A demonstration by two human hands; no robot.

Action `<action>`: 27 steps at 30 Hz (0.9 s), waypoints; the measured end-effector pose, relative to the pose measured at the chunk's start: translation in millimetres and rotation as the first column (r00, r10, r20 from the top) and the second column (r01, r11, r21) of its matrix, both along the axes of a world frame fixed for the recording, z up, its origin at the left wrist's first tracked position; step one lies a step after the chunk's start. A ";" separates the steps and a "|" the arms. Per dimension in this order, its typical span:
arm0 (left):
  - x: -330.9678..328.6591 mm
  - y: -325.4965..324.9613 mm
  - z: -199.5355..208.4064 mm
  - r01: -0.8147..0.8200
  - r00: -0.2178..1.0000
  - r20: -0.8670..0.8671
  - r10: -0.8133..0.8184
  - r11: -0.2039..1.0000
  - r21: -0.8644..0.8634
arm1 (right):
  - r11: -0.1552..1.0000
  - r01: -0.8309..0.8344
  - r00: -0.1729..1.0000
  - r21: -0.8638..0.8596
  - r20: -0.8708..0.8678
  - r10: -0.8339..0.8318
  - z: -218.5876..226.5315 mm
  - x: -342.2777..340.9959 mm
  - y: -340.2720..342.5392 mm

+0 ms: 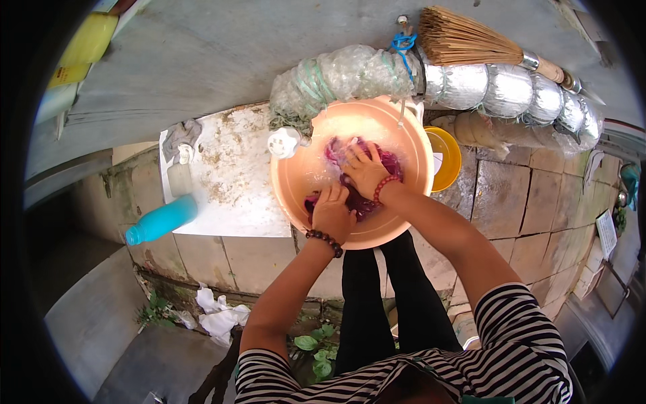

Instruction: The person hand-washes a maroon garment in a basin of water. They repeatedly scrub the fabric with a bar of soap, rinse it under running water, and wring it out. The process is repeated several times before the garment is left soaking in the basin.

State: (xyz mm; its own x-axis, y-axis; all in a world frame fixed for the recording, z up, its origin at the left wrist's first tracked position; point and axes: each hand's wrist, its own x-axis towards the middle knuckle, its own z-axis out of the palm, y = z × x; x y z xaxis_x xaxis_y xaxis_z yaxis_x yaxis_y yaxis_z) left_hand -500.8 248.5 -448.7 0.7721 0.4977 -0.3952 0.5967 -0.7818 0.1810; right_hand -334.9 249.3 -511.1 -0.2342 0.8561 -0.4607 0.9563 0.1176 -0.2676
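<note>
A wide peach plastic basin stands in front of me with water and a wet purple-maroon cloth in it. My right hand, with a red bead bracelet, lies on the cloth with its fingers spread. Closer to the basin's near left side, my left hand is bent over another part of the same cloth, fingers curled onto it; their tips are partly hidden. Dark beads circle the left wrist. At the basin's left rim is a white round tap fitting.
A stained white slab on the left carries a turquoise bottle and a grey rag. Behind the basin run pipes wrapped in plastic and foil, with a straw brush above. A yellow bucket stands right of the basin.
</note>
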 end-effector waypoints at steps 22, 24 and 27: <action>19.6 65.3 -98.3 0.020 -0.458 -0.098 0.884 -0.100 -0.995 | 0.434 0.899 0.355 0.064 -0.686 -0.635 -5.2 42.6 7.4; 8.6 65.6 -94.1 0.107 -0.466 -0.114 0.877 -0.072 -0.992 | 0.383 0.923 0.327 0.037 -0.603 -0.728 -8.1 38.9 5.8; -1.8 59.6 -112.3 -0.524 0.471 0.521 0.711 0.701 -0.483 | 0.715 0.665 0.743 0.215 -0.091 -0.663 -20.1 0.5 4.6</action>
